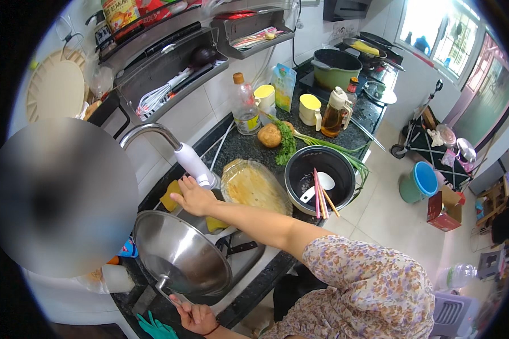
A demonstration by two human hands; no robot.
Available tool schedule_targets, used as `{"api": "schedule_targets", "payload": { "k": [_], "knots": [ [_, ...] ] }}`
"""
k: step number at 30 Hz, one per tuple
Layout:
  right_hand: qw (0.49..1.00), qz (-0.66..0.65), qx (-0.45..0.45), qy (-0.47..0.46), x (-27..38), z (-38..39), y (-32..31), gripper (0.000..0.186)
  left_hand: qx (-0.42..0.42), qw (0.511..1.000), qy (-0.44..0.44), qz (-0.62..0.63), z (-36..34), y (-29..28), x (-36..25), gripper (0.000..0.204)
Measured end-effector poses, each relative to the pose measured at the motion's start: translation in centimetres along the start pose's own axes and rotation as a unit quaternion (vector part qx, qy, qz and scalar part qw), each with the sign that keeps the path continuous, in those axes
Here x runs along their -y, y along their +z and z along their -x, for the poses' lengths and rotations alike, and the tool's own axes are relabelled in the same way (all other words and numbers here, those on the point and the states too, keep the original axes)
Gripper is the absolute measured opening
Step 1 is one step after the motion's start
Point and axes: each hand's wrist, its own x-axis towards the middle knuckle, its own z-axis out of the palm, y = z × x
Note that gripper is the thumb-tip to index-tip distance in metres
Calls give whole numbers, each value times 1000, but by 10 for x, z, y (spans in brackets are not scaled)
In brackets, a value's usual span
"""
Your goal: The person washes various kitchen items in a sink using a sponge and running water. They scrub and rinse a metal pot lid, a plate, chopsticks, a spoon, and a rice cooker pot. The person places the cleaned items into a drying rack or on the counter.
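Observation:
My left hand [197, 319] is closed round the handle of a steel wok [184, 248], which is tilted over the sink [253, 261]. Beside the white faucet head [195, 164], my right hand [195, 196] is held out with fingers apart; whether it touches the faucet I cannot tell. A yellow sponge or cloth [215, 224] and a dark-handled utensil [243, 247] show in the sink, partly hidden by my right arm and the wok. Next to the sink lies a clear oval dish [253, 186] with a yellowish bottom.
A dark cooking pot [320, 164] holds chopsticks and a white ladle. Behind stand a potato [270, 135], green onions [322, 142], an oil jug [336, 113] and a bottle [246, 110]. Teal gloves [154, 327] lie near my left hand. A round blur covers the far left.

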Motion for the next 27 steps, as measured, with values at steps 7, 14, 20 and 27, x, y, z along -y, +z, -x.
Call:
{"api": "schedule_targets", "payload": {
  "k": [7,14,20,27],
  "knots": [
    [924,194,325,-53,-28,-30,4,59,25,998,-7,61,-9,9,11,41],
    [794,-485,364,34,27,-13,-49,78,9,993,-3,116,-13,-11,29,37],
    [857,-372,352,57,45,-11,-44,45,25,986,-8,164,-13,-33,38,38],
    [889,-296,344,69,73,-17,-18,22,-345,891,-105,-276,-11,-25,22,45]
  ]
}}
